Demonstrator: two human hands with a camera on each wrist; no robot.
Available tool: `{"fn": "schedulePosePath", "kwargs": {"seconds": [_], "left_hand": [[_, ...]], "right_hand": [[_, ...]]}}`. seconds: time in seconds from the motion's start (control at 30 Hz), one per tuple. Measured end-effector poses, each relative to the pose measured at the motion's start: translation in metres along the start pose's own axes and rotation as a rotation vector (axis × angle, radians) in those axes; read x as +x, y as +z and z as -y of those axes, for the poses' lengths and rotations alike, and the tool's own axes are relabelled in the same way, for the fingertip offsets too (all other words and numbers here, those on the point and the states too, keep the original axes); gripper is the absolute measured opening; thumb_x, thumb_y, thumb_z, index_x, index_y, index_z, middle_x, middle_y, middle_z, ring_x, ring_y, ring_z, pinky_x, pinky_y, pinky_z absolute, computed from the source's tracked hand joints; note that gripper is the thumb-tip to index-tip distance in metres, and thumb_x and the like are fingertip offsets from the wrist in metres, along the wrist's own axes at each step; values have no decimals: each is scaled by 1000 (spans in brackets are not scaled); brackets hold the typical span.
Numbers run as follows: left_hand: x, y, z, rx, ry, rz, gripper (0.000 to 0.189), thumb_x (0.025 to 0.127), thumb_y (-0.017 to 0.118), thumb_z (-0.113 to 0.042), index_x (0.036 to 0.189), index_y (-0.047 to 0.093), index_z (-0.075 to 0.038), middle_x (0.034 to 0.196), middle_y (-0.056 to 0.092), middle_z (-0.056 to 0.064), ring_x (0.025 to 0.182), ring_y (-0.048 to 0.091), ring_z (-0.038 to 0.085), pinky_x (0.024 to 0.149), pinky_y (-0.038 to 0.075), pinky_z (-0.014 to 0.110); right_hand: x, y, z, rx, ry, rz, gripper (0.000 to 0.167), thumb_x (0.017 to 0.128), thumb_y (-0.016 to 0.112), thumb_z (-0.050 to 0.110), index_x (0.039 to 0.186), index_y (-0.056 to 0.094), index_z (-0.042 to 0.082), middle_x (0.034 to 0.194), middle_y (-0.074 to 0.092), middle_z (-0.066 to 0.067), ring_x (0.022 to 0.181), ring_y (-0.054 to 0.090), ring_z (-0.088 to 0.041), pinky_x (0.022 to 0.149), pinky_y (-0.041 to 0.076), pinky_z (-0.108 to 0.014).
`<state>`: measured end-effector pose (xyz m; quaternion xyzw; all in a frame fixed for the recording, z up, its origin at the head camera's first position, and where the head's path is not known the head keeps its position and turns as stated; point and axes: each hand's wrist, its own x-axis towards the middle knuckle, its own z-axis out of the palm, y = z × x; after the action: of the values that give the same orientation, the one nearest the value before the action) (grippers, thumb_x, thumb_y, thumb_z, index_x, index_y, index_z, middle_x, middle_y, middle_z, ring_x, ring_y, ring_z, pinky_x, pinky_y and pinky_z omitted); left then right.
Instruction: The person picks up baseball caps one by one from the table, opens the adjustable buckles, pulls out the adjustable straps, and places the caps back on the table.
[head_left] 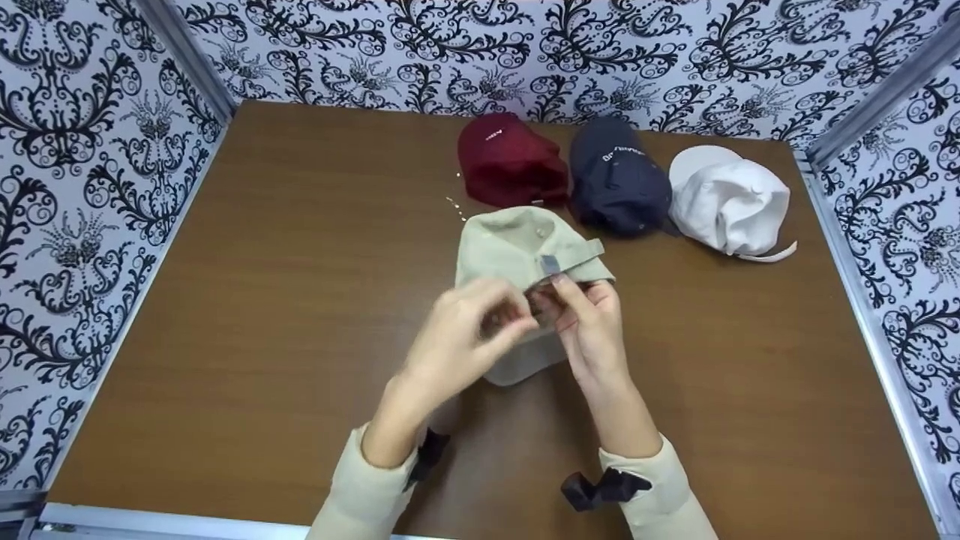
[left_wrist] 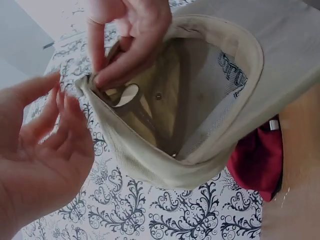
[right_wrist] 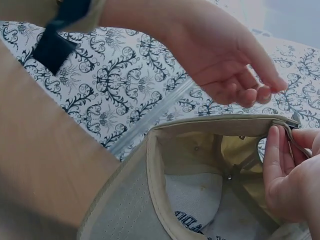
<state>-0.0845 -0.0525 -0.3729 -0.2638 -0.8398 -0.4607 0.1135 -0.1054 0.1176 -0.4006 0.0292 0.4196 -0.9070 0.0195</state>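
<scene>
A beige baseball cap (head_left: 491, 244) is held up over the table, its hollow inside showing in both wrist views. My right hand (head_left: 598, 334) pinches the cap's back edge beside the adjustment strap (head_left: 583, 256) and its small metal buckle (head_left: 550, 264). In the right wrist view, the right thumb and fingers (right_wrist: 273, 155) grip this edge from both sides. My left hand (head_left: 454, 341) is close by at the left, its fingers loosely bent. Both wrist views show the left hand (left_wrist: 50, 145) apart from the cap, with nothing visible in it.
Along the back of the brown table (head_left: 262, 315) lie a dark red cap (head_left: 510, 161), a navy cap (head_left: 619, 180) and a white cap (head_left: 731, 199), side by side. Patterned black-and-white panels (head_left: 495, 52) enclose the table at the back and sides.
</scene>
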Motion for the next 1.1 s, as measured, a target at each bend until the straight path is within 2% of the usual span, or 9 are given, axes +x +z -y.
{"fn": "schedulePosePath", "kwargs": {"seconds": [0.13, 0.2, 0.3, 0.4, 0.57, 0.7, 0.83, 1.0, 1.1], "left_hand": [[-7, 10, -1, -11, -146, 218, 21, 96, 66, -32, 104, 72, -14, 98, 72, -2, 88, 68, 9, 79, 56, 24], [-10, 16, 1, -4, -220, 299, 32, 98, 61, -37, 117, 69, -13, 114, 72, 1, 104, 69, 14, 92, 55, 30], [-11, 30, 8, -46, -290, 323, 48, 100, 57, -40, 135, 58, -9, 135, 64, 7, 127, 60, 22, 107, 48, 38], [-11, 44, 16, -214, -359, 206, 61, 98, 57, -47, 142, 50, -5, 144, 57, 13, 135, 52, 27, 113, 43, 42], [-5, 57, 22, -692, -408, -72, 81, 95, 50, -62, 141, 48, 5, 141, 56, 22, 132, 55, 30, 111, 46, 40], [1, 59, 20, -929, -468, -219, 63, 107, 38, -41, 129, 53, 16, 128, 62, 30, 119, 65, 32, 105, 51, 40], [4, 57, 18, -955, -509, -339, 44, 108, 37, -19, 118, 61, 17, 114, 71, 24, 104, 72, 21, 99, 55, 38], [6, 56, 17, -1002, -481, -463, 30, 104, 46, -9, 112, 63, 14, 100, 72, 7, 95, 72, 14, 92, 58, 41], [7, 55, 16, -1034, -464, -504, 26, 103, 47, -7, 105, 65, 12, 91, 72, 2, 87, 72, 14, 86, 60, 38]], "right_hand": [[2, 1, 2, 25, -22, 2, 18, 97, 48, -8, 99, 61, 3, 88, 69, -5, 76, 70, -14, 75, 61, -25], [2, 1, 3, 33, -26, 6, 18, 97, 47, -8, 100, 61, 3, 88, 69, -6, 78, 71, -15, 76, 61, -25], [2, 1, 3, 72, -30, 10, 14, 96, 52, -7, 99, 62, 2, 88, 70, -6, 79, 72, -15, 77, 61, -27], [1, 0, 3, 111, -28, 20, 11, 93, 59, -6, 99, 63, 2, 87, 71, -6, 79, 72, -15, 78, 61, -28], [1, -2, 1, 147, -16, 35, 11, 91, 59, -8, 95, 63, 1, 84, 70, -6, 78, 71, -15, 77, 61, -27], [1, -3, -1, 150, -19, 29, 13, 91, 56, -11, 95, 62, 0, 85, 70, -7, 77, 71, -15, 76, 61, -27], [1, -2, -4, 136, -47, -3, 15, 91, 54, -12, 95, 62, 0, 84, 70, -7, 75, 71, -15, 74, 61, -27], [-1, 2, -7, 153, -69, -54, 14, 89, 56, -13, 93, 61, 0, 82, 69, -9, 72, 70, -16, 71, 62, -28], [-1, 3, -8, 150, -75, -65, 14, 89, 56, -13, 93, 61, 0, 83, 68, -9, 73, 70, -17, 71, 61, -28]]}}
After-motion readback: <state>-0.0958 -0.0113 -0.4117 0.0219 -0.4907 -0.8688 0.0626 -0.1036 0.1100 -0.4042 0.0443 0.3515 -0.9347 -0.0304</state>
